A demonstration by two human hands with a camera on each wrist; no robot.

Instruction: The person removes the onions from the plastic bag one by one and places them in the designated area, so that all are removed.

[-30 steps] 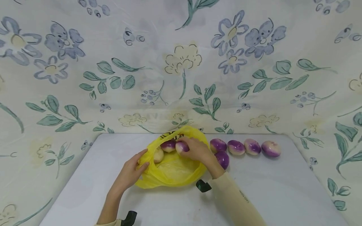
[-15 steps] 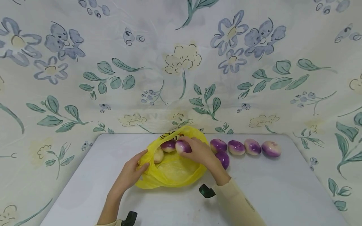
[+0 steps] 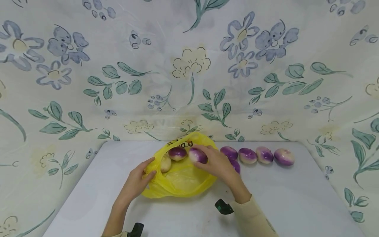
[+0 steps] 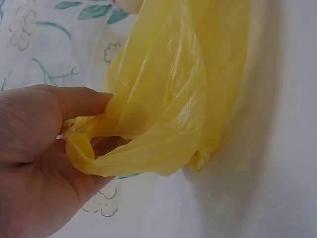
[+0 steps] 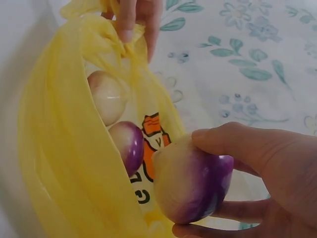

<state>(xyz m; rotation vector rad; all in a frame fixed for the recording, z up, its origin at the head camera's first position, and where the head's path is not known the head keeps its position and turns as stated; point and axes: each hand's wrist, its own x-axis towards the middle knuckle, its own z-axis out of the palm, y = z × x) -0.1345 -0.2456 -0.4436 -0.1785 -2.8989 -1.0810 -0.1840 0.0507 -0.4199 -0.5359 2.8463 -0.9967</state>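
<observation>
A yellow plastic bag (image 3: 180, 191) lies on its side, its mouth facing me. My left hand (image 3: 137, 179) pinches the bag's left edge between thumb and fingers, as the left wrist view shows. A purple-and-white turnip (image 5: 190, 183) is gripped by my right hand (image 3: 220, 166), thumb on one side and fingers on the other, at the right part of the bag's mouth. Deeper inside the bag are a purple-topped turnip (image 3: 177, 153) and a paler round one (image 3: 165, 163), whose left side is hidden by the yellow plastic.
Right of the bag, several turnips (image 3: 247, 155) line the back of the white table (image 3: 284, 197). Another turnip (image 3: 236, 165) in front of the row is partly covered by my right hand. A flowered cloth (image 3: 165, 98) rises behind the table.
My right hand has drawn the turnip to the right and slightly toward me, away from the purple one in the bag. My left hand has kept its place on the bag.
</observation>
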